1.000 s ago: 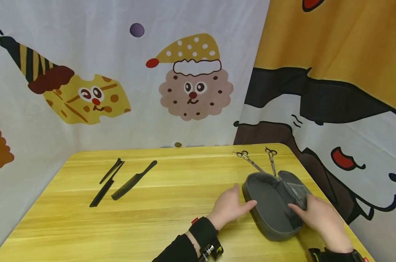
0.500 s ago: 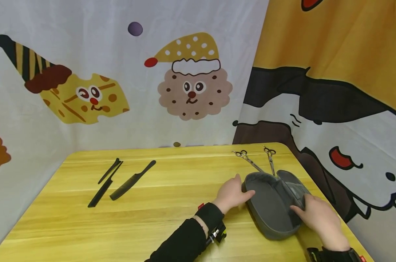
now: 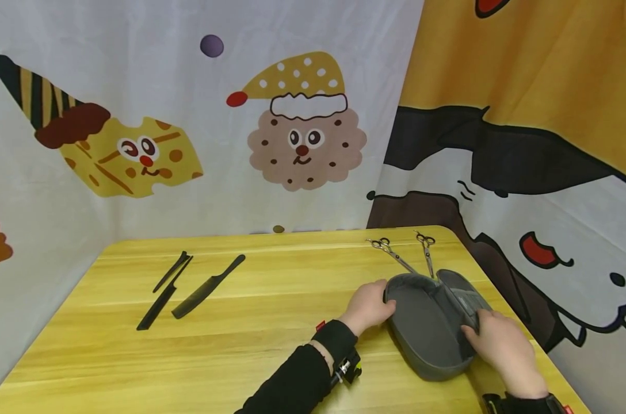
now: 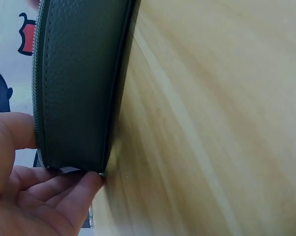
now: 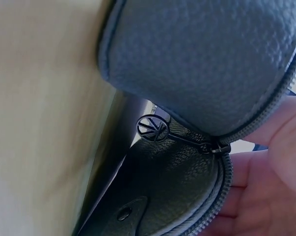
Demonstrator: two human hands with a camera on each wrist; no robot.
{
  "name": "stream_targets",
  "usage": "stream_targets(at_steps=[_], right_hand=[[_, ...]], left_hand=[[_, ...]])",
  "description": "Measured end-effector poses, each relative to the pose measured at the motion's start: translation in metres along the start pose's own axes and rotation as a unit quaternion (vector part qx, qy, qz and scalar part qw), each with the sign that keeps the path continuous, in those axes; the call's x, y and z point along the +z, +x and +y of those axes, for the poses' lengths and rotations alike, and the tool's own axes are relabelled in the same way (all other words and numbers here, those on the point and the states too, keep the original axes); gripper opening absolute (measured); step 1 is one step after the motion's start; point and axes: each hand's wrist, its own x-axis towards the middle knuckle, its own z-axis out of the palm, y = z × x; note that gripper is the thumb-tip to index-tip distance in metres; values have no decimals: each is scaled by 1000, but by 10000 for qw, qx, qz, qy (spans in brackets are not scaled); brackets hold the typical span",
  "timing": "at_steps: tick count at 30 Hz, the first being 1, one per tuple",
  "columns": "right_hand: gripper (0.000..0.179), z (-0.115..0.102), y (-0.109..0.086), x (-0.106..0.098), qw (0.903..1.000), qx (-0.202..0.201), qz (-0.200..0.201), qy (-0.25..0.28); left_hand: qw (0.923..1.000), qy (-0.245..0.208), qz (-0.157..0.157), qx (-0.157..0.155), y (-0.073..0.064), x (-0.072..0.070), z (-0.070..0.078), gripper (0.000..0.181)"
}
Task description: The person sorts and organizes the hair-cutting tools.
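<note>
A dark grey zip case (image 3: 432,369) lies unzipped on the table, its lid (image 3: 460,287) folded out to the right. At its left rim my left hand (image 3: 367,309) pinches the wall, thumb over the edge. In the left wrist view, the left fingers (image 4: 76,199) curl around the end of the case (image 4: 79,88). My right hand (image 3: 504,349) grips the lid side, thumb inside and fingers behind the lid. The right wrist view shows a round zip pull (image 5: 152,129) hanging from the zipper, close to the right hand (image 5: 280,172).
Behind the case lie two pairs of hair scissors (image 3: 396,256) (image 3: 428,256), their tips pointing at it. On the left side of the wooden table (image 3: 271,356) are a wide comb (image 3: 201,294), a narrower comb (image 3: 160,306) and a slim black piece (image 3: 170,272). A printed curtain (image 3: 302,213) hangs behind.
My left hand has moved up against the case and its fingers have bent round the left rim. The right hand and case stay nearly where they were.
</note>
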Motion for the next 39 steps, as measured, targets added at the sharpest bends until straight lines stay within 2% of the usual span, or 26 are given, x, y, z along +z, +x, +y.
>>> stream_targets(at_steps=[6, 12, 17, 23, 26, 31, 35, 39], right_hand=[[62, 1, -2, 2, 9999, 39, 81, 74], [73, 6, -8, 3, 9989, 59, 350, 290], [73, 7, -19, -2, 9972, -31, 668, 323], [73, 4, -31, -10, 9969, 304, 607, 390], [69, 1, -34, -14, 9970, 544, 352, 428], [50, -2, -38, -15, 9957, 772, -23, 519], [40, -3, -40, -12, 9956, 724, 92, 592], [37, -3, -39, -9, 9958, 631, 291, 597]], left_hand=[[9999, 32, 75, 74, 1, 3, 0, 34], [9998, 132, 134, 63, 1, 4, 0, 31], [9997, 160, 167, 81, 1, 4, 0, 30], [9997, 125, 170, 84, 1, 4, 1, 27], [9997, 136, 174, 93, 0, 4, 0, 27], [9997, 119, 187, 93, 0, 4, 0, 26], [9997, 124, 188, 104, 1, 4, -1, 22], [9997, 177, 161, 92, 1, 4, 0, 22]])
